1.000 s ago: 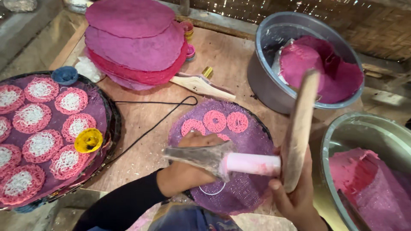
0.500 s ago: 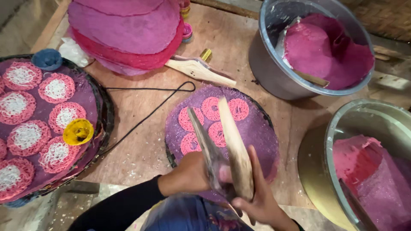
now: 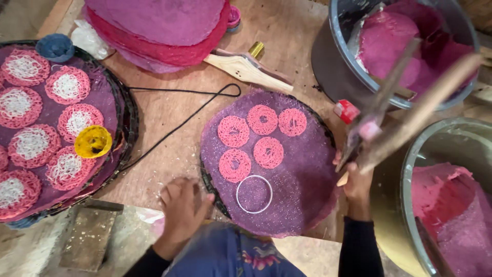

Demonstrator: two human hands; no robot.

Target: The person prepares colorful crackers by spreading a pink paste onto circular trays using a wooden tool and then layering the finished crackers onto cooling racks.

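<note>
Your right hand (image 3: 359, 187) has swung the wooden-handled press (image 3: 405, 120) off the round purple mat (image 3: 287, 174) toward the bench's right edge, grip closed around it. Your left hand (image 3: 182, 205), fingers loosely spread, now rests at the mat's near-left rim beside the white ring (image 3: 254, 194).

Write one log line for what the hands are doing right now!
left hand: open, at purple mat edge | right hand: holds wooden press by pot | white ring: on mat

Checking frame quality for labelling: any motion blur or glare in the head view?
Head view: the right hand and its long wooden press tool are smeared by motion blur; the left hand is slightly soft; the round purple mat and pink lacy rings stay sharp; light is even, without glare.
</note>
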